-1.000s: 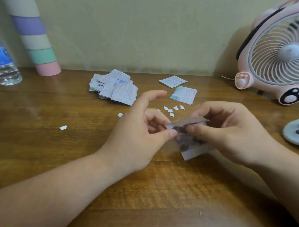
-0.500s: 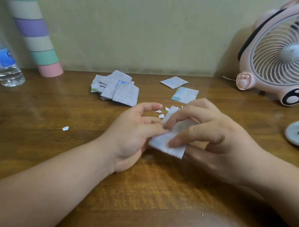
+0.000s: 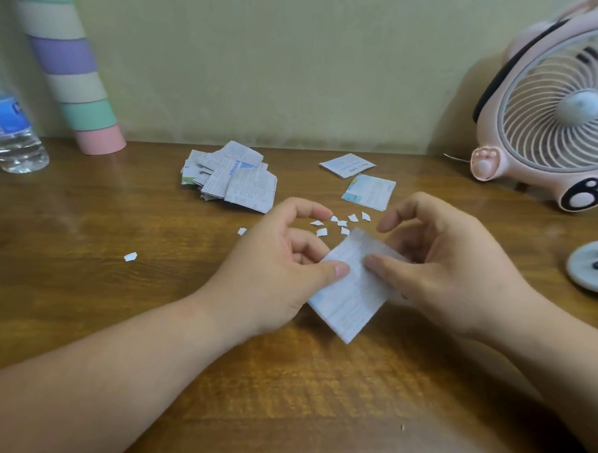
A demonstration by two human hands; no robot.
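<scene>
At a wooden table by a pale wall, left grip and right grip pinch one printed paper.

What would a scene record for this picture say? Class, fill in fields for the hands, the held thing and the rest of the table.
Hands: left hand and right hand both pinch the printed paper, thumbs on top
Surface: wooden table
Beyond the hands: small white scraps, paper pile
Far left: water bottle, striped tube
Far right: pink fan, grey disc
</scene>
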